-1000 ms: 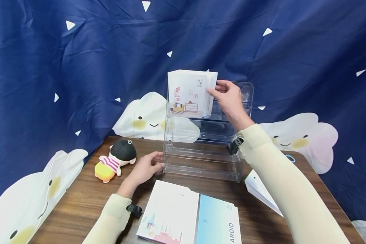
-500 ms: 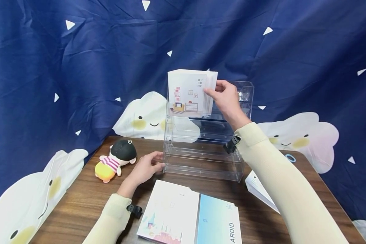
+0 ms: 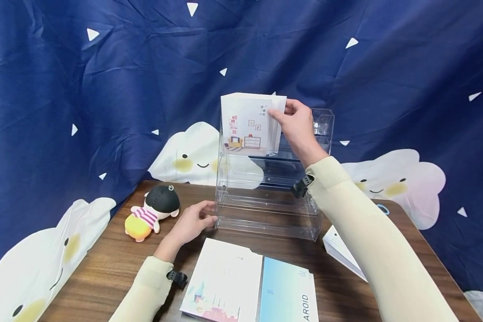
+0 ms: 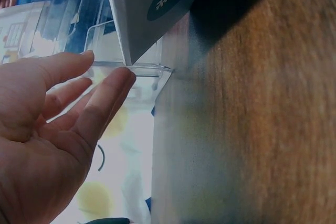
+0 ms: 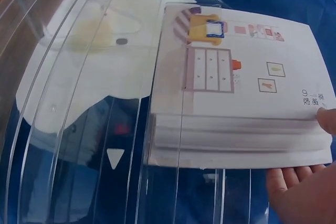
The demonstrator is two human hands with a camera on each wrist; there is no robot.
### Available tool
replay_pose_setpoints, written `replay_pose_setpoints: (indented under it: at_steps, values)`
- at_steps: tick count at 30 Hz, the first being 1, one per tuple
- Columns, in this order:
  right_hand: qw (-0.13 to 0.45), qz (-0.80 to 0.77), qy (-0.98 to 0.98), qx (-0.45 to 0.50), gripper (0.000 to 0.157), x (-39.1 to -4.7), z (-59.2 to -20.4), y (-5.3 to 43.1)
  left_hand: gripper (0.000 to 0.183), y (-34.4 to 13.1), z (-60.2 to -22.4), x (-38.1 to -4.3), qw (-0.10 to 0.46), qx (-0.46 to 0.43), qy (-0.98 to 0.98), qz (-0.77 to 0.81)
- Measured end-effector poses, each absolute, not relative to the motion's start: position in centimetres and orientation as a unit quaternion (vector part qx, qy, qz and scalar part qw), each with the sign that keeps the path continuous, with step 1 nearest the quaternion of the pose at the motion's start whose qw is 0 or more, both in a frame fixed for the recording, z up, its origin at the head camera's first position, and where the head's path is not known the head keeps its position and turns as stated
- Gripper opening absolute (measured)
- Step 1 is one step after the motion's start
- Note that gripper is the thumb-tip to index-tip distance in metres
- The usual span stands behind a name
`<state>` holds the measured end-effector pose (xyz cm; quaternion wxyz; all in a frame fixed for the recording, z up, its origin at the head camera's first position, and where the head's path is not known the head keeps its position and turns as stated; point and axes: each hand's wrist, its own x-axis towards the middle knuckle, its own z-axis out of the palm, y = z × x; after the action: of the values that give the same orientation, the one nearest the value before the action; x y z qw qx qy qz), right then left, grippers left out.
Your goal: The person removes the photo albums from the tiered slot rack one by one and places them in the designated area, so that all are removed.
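Note:
A clear tiered display rack [image 3: 267, 219] stands on the table. In its top tier sits a stack of white booklets [image 3: 245, 125], the front one printed with a room scene; the right wrist view shows several layers along one edge. My right hand [image 3: 299, 123] pinches the stack at its upper right edge, thumb in front, fingers behind. My left hand [image 3: 193, 221] rests its fingertips at the rack's lower left side, fingers fairly straight; in the left wrist view its thumb and fingers stand apart. Before the rack lie a white booklet [image 3: 225, 277] and a blue booklet [image 3: 287, 290].
A plush doll [image 3: 150, 212] in a striped top lies left of the rack. To the right, partly behind my right sleeve, lies a white folded card [image 3: 342, 250], with a light blue ring [image 3: 383, 209] farther back. A dark blue curtain [image 3: 124, 89] hangs behind the wooden table [image 3: 92, 268].
My right hand has shifted slightly up and left along the stack's edge, with its forearm following. The stack, the rack and my left hand stay in place.

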<state>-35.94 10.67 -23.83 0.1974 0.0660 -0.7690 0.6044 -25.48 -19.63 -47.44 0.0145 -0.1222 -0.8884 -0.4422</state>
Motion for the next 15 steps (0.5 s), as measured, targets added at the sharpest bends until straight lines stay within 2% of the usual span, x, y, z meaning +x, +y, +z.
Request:
replay_pose_setpoints:
  at_steps: [15]
  values:
    - [0.222, 0.644, -0.729, 0.068, 0.047, -36.5, -23.68, 9.94, 0.046, -19.76, -47.45, -25.39, 0.016, -0.128, -0.887, -0.444]
